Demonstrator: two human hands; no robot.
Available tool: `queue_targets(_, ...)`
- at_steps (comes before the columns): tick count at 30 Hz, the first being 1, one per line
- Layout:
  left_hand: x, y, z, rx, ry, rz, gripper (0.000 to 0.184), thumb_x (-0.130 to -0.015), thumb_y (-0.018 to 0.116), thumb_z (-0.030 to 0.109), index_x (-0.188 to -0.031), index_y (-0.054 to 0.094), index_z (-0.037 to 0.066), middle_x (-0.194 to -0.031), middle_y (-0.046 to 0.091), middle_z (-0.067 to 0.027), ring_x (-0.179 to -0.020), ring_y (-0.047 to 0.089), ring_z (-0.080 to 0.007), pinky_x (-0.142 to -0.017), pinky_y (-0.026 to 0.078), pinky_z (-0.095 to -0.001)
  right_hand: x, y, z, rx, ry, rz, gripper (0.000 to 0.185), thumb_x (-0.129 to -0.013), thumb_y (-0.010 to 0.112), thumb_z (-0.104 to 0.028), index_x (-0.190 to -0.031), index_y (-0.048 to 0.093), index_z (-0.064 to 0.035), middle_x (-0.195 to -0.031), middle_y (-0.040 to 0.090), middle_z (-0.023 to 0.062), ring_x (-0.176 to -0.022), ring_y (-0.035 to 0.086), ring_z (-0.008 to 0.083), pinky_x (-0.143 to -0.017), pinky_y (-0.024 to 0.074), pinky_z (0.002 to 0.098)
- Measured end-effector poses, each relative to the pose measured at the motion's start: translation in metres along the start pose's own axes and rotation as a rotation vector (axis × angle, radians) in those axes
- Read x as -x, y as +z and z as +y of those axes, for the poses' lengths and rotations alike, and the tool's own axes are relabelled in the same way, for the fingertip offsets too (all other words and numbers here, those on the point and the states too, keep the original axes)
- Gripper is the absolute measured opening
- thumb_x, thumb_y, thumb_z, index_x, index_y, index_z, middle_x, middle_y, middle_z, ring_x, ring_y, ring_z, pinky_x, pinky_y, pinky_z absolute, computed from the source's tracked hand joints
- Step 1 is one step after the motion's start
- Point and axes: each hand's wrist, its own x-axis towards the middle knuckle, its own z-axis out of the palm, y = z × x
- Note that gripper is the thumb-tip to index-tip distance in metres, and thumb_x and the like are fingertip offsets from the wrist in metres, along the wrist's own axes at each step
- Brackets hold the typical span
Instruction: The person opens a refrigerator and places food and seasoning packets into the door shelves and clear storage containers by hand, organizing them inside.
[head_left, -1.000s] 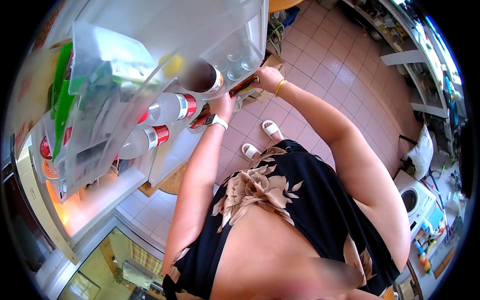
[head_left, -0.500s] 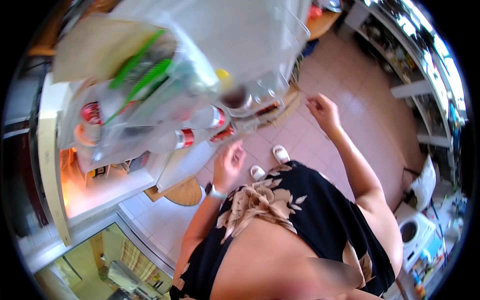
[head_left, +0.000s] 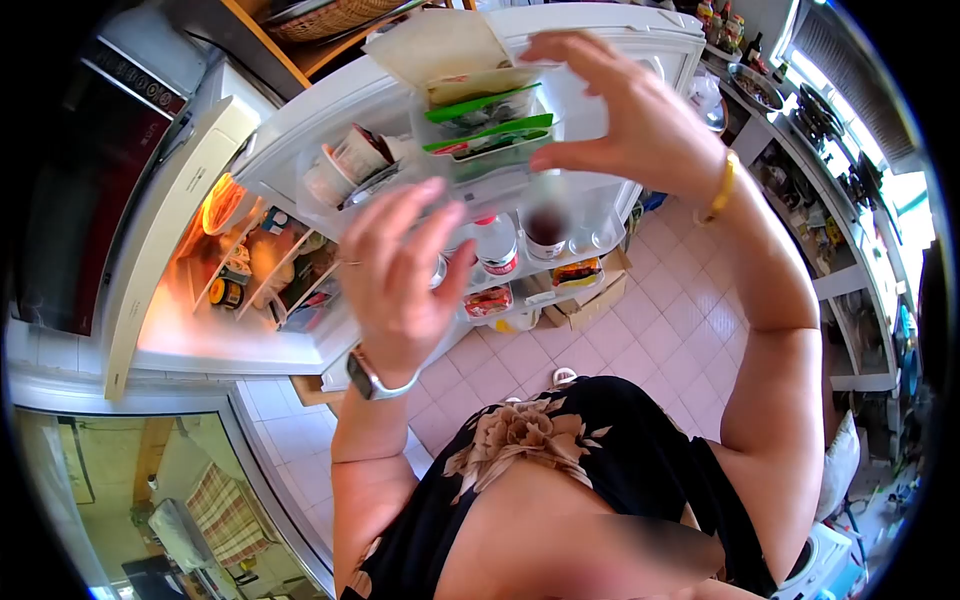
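Raised in front of the open fridge door (head_left: 665, 35), my left hand (head_left: 400, 275) has its fingers apart and holds nothing; a watch (head_left: 375, 380) is on that wrist. My right hand (head_left: 630, 125) is spread wide, thumb and fingers apart, nearest to the green-edged packets (head_left: 490, 135) in the upper door bin. Behind and between the hands stand a clear bottle with a red label (head_left: 495, 245) and a dark bottle (head_left: 546, 228). Red packs (head_left: 488, 302) and an orange-yellow pack (head_left: 577, 272) lie in the lowest bin. White containers (head_left: 355, 160) sit left of the green-edged packets.
Lit fridge shelves with jars (head_left: 226, 292) are at the left. A cardboard box (head_left: 600, 300) is on the tiled floor (head_left: 640, 340) below the door. Shelving (head_left: 830, 260) runs along the right, and a woven basket (head_left: 325, 20) is at the top.
Both hands have left the lower door bin and risen in front of the door, fingers spread. The view has turned up toward the door, showing its bins more upright.
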Motion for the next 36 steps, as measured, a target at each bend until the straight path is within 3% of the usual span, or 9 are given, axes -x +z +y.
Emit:
queue_targets(1, 0.003, 0.002, 0.005, -0.005, 0.003, 0.009, 0.037, -0.084, 0.082, 0.009, -0.118, 0.067, 0.006, -0.125, 0.069, -0.0138, -0.111, 0.064, -0.0324, -0.096, 0.050, -0.0426, -0.002, 0.013, 0.004, 0.018, -0.035, 0.019, 0.070, -0.078, 0.086, -0.043, -0.132, 0.059, -0.0089, -0.129, 0.064, 0.0184, -0.112, 0.065, 0.0401, -0.094, 0.0524, 0.0465)
queue_targets(5, 0.032, 0.007, 0.017, 0.160, -0.005, 0.005, 0.042, -0.079, 0.080, 0.004, -0.119, 0.068, 0.009, -0.122, 0.069, -0.0100, -0.109, 0.065, -0.0309, -0.090, 0.053, -0.0404, 0.001, 0.015, -0.005, 0.010, 0.003, 0.008, 0.051, -0.082, 0.083, -0.035, -0.121, 0.063, -0.0100, -0.126, 0.064, 0.0150, -0.106, 0.066, 0.0395, -0.090, 0.0529, 0.0464)
queue_targets(14, 0.050, 0.034, 0.036, 0.516, -0.318, -0.088, 0.049, -0.080, 0.078, -0.001, -0.127, 0.063, 0.002, -0.138, 0.062, -0.0185, -0.122, 0.062, -0.0359, -0.095, 0.054, -0.0423, 0.009, 0.012, -0.001, 0.145, 0.005, 0.032, 0.039, -0.082, 0.086, -0.023, -0.110, 0.063, -0.0090, -0.102, 0.071, 0.0010, -0.092, 0.070, 0.0224, -0.077, 0.0585, 0.0370)
queue_targets(16, 0.049, 0.040, 0.038, 0.676, -0.519, -0.019, 0.053, -0.082, 0.077, -0.001, -0.132, 0.060, 0.002, -0.143, 0.058, -0.0194, -0.128, 0.059, -0.0356, -0.096, 0.054, -0.0402, 0.005, 0.005, -0.004, 0.051, 0.229, -0.069, 0.042, -0.081, 0.087, -0.024, -0.112, 0.064, -0.0091, -0.103, 0.073, 0.0013, -0.089, 0.070, 0.0182, -0.075, 0.0567, 0.0336)
queue_targets(21, 0.040, 0.034, 0.031, 0.525, -0.361, 0.023, 0.043, -0.084, 0.076, 0.002, -0.126, 0.065, 0.003, -0.137, 0.063, -0.0160, -0.120, 0.062, -0.0326, -0.095, 0.054, -0.0390, -0.023, -0.007, 0.007, -0.032, 0.021, 0.130, 0.059, -0.084, 0.086, -0.025, -0.136, 0.061, -0.0153, -0.115, 0.075, 0.0005, -0.089, 0.067, 0.0126, -0.070, 0.0503, 0.0263)
queue_targets(23, 0.022, 0.016, 0.022, 0.392, -0.242, 0.035, 0.039, -0.084, 0.076, 0.004, -0.122, 0.067, 0.003, -0.132, 0.066, -0.0141, -0.116, 0.064, -0.0327, -0.096, 0.052, -0.0409, -0.035, -0.013, 0.010, -0.120, 0.103, -0.064, 0.052, -0.089, 0.079, -0.033, -0.130, 0.064, -0.0051, -0.114, 0.074, 0.0155, -0.100, 0.072, 0.0310, -0.083, 0.0578, 0.0407)
queue_targets(24, 0.007, 0.004, 0.015, 0.278, -0.118, 0.064, 0.034, -0.084, 0.076, 0.004, -0.117, 0.069, 0.005, -0.126, 0.069, -0.0115, -0.113, 0.064, -0.0307, -0.094, 0.052, -0.0404, -0.037, 0.012, 0.054, -0.168, -0.021, -0.015, 0.068, -0.085, 0.085, -0.026, -0.147, 0.055, -0.0191, -0.109, 0.074, 0.0015, -0.087, 0.066, 0.0145, -0.073, 0.0516, 0.0287)
queue_targets(27, -0.040, -0.019, -0.010, 0.101, 0.033, 0.097, 0.024, -0.086, 0.077, 0.009, -0.109, 0.071, 0.009, -0.109, 0.073, -0.0042, -0.102, 0.066, -0.0246, -0.085, 0.050, -0.0391, -0.043, 0.012, 0.041, -0.125, 0.068, -0.074, 0.067, -0.088, 0.082, -0.025, -0.149, 0.055, -0.0202, -0.101, 0.073, 0.0027, -0.089, 0.068, 0.0164, -0.077, 0.0531, 0.0313)
queue_targets(36, -0.106, 0.012, -0.065, 0.040, 0.128, -0.371, 0.026, -0.089, 0.075, 0.028, -0.104, 0.075, 0.008, -0.094, 0.074, -0.0110, -0.088, 0.068, -0.0313, -0.080, 0.052, -0.0433, -0.052, 0.007, 0.040, -0.038, 0.125, 0.027, 0.029, -0.094, 0.074, -0.029, -0.108, 0.070, -0.0037, -0.089, 0.076, 0.0128, -0.085, 0.073, 0.0271, -0.082, 0.0559, 0.0381)
